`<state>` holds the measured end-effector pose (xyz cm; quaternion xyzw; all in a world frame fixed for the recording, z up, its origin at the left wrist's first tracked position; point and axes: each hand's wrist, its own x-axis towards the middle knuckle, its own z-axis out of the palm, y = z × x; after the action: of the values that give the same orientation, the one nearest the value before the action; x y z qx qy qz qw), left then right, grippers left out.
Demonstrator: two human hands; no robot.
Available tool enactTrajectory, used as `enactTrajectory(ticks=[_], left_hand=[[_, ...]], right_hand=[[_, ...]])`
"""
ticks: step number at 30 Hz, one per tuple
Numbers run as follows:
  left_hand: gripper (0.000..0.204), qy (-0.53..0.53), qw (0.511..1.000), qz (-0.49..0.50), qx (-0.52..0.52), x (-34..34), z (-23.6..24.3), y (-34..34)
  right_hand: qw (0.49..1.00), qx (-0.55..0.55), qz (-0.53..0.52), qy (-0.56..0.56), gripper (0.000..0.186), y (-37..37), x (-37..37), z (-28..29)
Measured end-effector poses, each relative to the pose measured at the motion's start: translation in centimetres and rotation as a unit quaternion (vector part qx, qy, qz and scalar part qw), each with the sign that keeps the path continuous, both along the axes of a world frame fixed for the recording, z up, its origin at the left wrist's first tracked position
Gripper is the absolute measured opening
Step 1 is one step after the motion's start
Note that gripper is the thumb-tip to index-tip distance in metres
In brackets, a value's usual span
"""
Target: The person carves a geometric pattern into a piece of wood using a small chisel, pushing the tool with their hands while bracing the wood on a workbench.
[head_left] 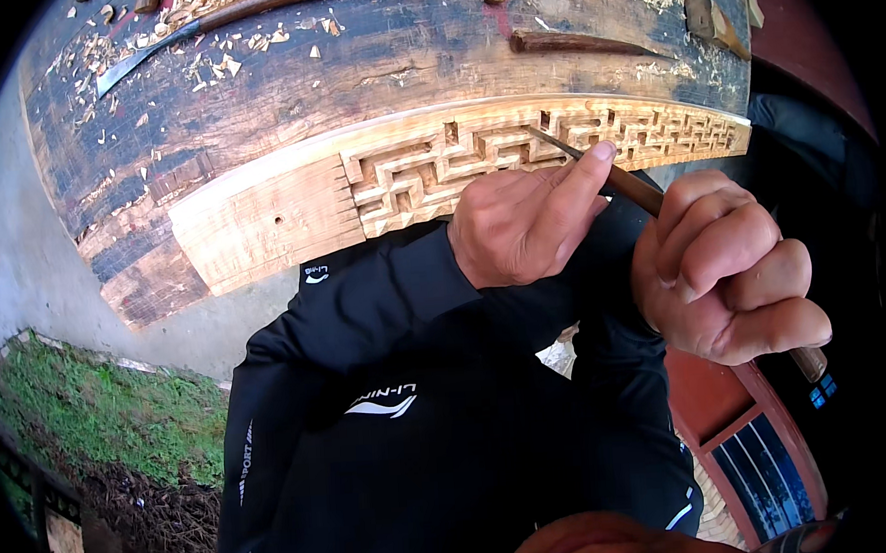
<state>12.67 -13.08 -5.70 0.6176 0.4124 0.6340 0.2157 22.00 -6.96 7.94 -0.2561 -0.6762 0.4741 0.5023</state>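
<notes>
A long pale wooden board (270,217) lies along the near edge of the workbench, its right part carved with a stepped, maze-like relief and its left end plain with a small hole. Over the carving I hold a slim wood chisel (635,188) at a slant, its thin tip at the upper part of the pattern. My left hand (530,220) is closed about its front part, thumb along the shaft, close to the board's near edge. My right hand (728,267) wraps round the wooden handle, whose butt end sticks out below the fingers.
On the dark, worn workbench (283,95) lie wood shavings (227,68), a long-handled bladed tool (278,3), a brown wooden-handled tool (591,43) and a wooden block-like piece (715,27). Grass (109,404) borders the concrete at left; a reddish frame (710,398) stands at lower right.
</notes>
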Motion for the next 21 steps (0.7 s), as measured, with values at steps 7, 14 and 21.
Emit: enactTrajectory(ticks=[7, 14, 21], left_hand=[[0.079, -0.007, 1.000, 0.004, -0.002, 0.1, -0.1, -0.1], [0.074, -0.031, 0.999, 0.025, 0.003, -0.1, 0.4, 0.1], [0.075, -0.037, 0.999, 0.017, -0.019, -0.2, 0.9, 0.4]], right_hand=[[1.000, 0.001, -0.012, 0.003, 0.045, -0.3, -0.4, -0.4], [1.000, 0.012, -0.025, 0.004, 0.044, -0.2, -1.0, -1.1], [0.999, 0.025, -0.035, -0.002, 0.043, 0.5, -1.5, -1.5]])
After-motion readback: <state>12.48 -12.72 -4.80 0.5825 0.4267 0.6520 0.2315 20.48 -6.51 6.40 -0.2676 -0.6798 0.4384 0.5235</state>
